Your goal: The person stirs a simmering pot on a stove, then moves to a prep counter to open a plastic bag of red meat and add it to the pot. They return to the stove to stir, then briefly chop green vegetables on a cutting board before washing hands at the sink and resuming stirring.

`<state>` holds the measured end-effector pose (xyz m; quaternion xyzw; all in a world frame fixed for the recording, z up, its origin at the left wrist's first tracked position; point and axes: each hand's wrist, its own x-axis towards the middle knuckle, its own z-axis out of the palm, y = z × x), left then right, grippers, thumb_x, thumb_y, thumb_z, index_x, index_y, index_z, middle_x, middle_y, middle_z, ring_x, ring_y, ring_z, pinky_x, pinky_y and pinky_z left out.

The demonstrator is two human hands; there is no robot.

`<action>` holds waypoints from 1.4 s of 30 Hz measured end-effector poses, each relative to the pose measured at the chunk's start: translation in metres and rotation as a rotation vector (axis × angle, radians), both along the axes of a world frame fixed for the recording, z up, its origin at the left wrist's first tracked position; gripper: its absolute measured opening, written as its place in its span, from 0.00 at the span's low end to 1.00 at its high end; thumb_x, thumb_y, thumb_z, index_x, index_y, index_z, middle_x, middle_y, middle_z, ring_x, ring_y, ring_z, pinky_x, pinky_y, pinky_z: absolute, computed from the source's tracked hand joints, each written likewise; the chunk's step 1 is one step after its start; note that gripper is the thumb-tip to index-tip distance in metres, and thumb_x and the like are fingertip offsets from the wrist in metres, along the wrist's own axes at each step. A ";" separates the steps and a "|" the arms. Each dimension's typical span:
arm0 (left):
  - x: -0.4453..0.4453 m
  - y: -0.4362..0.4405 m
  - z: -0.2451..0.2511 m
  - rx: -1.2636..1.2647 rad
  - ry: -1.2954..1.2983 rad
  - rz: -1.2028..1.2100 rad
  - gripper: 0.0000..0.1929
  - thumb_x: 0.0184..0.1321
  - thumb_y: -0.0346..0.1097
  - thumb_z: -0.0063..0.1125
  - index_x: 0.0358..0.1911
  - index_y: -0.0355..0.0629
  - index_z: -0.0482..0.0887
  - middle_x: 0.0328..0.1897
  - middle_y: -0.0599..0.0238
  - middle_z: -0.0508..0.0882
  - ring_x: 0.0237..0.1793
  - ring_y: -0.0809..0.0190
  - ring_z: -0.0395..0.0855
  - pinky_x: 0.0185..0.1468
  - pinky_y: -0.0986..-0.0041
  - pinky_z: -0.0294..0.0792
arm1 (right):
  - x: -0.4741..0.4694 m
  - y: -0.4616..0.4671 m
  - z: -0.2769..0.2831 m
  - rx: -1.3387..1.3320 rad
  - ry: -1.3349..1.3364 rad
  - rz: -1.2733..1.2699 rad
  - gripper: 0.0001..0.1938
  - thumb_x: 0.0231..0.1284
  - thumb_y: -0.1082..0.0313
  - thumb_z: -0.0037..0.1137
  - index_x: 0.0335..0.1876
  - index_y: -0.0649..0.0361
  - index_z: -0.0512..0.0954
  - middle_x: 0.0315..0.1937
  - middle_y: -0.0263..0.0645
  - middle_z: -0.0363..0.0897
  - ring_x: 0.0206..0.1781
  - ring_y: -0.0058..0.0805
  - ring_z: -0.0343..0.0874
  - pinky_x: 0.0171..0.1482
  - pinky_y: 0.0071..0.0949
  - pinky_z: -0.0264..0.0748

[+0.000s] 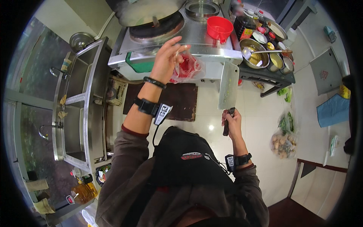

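Observation:
My left hand point(170, 54) is raised at the front edge of a stainless steel stove point(195, 49), holding a clear plastic bag with red contents point(187, 66) that hangs below the fingers. In my right hand point(232, 120) is the dark handle of a cleaver point(229, 85); its broad blade points away from me, with small bits stuck on it. A wok point(150, 12) with pale, steaming contents is at the stove's far left. On the stove's right part sits a red plastic dipper point(219, 28), near a round metal ring point(202, 10).
Seasoning bowls, bottles and a metal bowl with a ladle point(255, 58) crowd a dark side table point(263, 75) at right. A double steel sink point(75, 124) stands left. A brown board point(181, 102) and bagged vegetables point(283, 143) are low down by the floor.

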<state>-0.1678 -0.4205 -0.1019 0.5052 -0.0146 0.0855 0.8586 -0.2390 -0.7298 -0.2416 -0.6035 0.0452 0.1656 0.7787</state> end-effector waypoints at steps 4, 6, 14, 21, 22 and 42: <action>0.104 0.001 -0.005 0.027 -0.011 0.046 0.18 0.67 0.35 0.49 0.58 0.37 0.70 0.51 0.53 0.81 0.52 0.60 0.80 0.37 0.77 0.67 | 0.079 0.022 0.015 0.010 -0.033 0.026 0.04 0.58 0.74 0.54 0.36 0.63 0.71 0.25 0.34 0.74 0.22 0.20 0.72 0.22 0.20 0.72; 0.153 0.007 -0.007 0.028 -0.003 0.040 0.18 0.67 0.35 0.50 0.58 0.36 0.70 0.50 0.54 0.81 0.53 0.59 0.80 0.37 0.76 0.68 | 0.114 0.032 0.020 -0.007 -0.020 0.019 0.04 0.58 0.74 0.54 0.36 0.63 0.71 0.25 0.34 0.74 0.22 0.20 0.73 0.22 0.20 0.72; 0.303 0.043 -0.064 -0.082 0.118 -0.101 0.24 0.63 0.34 0.53 0.61 0.34 0.67 0.51 0.44 0.81 0.27 0.71 0.74 0.32 0.81 0.68 | 0.232 0.080 0.027 -0.102 0.040 -0.052 0.04 0.58 0.74 0.53 0.35 0.61 0.69 0.23 0.35 0.72 0.19 0.20 0.71 0.22 0.20 0.69; 0.354 0.074 -0.119 0.015 0.259 -0.170 0.23 0.68 0.39 0.47 0.62 0.36 0.64 0.58 0.40 0.76 0.42 0.65 0.79 0.37 0.78 0.69 | 0.293 0.092 0.010 -0.487 0.051 0.202 0.08 0.59 0.72 0.58 0.36 0.63 0.70 0.18 0.35 0.74 0.20 0.18 0.74 0.23 0.21 0.69; 0.352 0.078 -0.119 0.053 0.265 -0.184 0.25 0.69 0.41 0.47 0.64 0.36 0.62 0.59 0.42 0.76 0.37 0.66 0.80 0.36 0.77 0.69 | 0.298 0.092 0.009 -0.616 0.039 0.285 0.10 0.58 0.69 0.59 0.37 0.63 0.70 0.19 0.42 0.77 0.23 0.30 0.80 0.26 0.30 0.72; 0.316 0.077 -0.136 0.237 0.193 -0.018 0.30 0.64 0.26 0.40 0.71 0.40 0.53 0.67 0.47 0.70 0.28 0.70 0.76 0.40 0.78 0.72 | 0.370 0.127 0.035 -1.116 -0.516 0.528 0.13 0.59 0.66 0.57 0.43 0.64 0.69 0.26 0.54 0.79 0.31 0.56 0.79 0.33 0.49 0.72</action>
